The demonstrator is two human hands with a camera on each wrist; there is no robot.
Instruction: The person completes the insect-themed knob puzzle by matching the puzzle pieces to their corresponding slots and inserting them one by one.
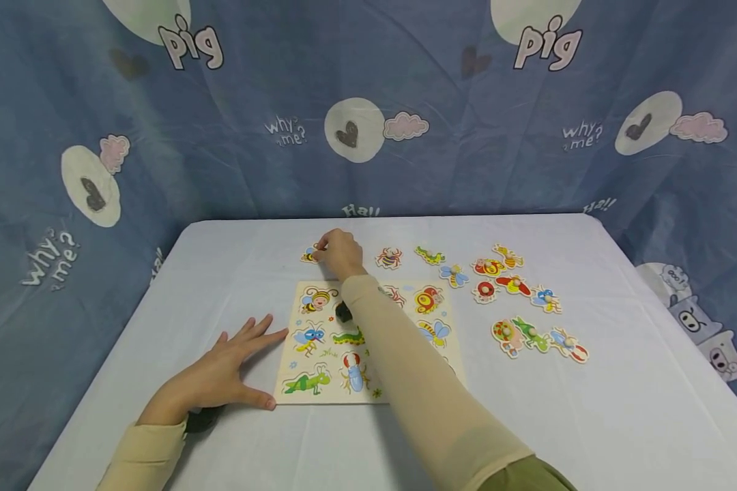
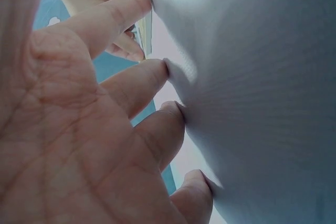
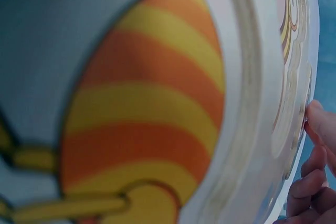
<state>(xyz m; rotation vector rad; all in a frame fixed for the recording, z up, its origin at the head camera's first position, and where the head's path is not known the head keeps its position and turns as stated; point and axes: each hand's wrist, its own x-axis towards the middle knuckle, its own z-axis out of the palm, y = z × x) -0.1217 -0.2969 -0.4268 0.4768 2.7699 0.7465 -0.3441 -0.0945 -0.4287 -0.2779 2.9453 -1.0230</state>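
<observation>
A wooden insect puzzle board (image 1: 328, 399) lies flat on the white table, printed with a bee, a grasshopper, a caterpillar, a beetle and other bugs. My left hand (image 1: 224, 372) is spread at its left side, fingertips down on the cloth, thumb at the near left corner and index finger at the left edge. In the left wrist view the fingers (image 2: 144, 80) stand apart and hold nothing. Beyond the board's far edge, my right hand (image 1: 342, 254) pinches a bee piece (image 1: 308, 256) between thumb and fingertips. The right forearm covers part of the board.
A spider piece (image 1: 389, 258), a green caterpillar piece (image 1: 430, 256) and a blue-winged piece (image 1: 454, 275) lie behind the board. Several more pieces are grouped at the right, among them a grasshopper piece (image 1: 531, 335) and a beetle piece (image 1: 569, 345). A blue printed curtain (image 1: 252, 177) hangs behind the table.
</observation>
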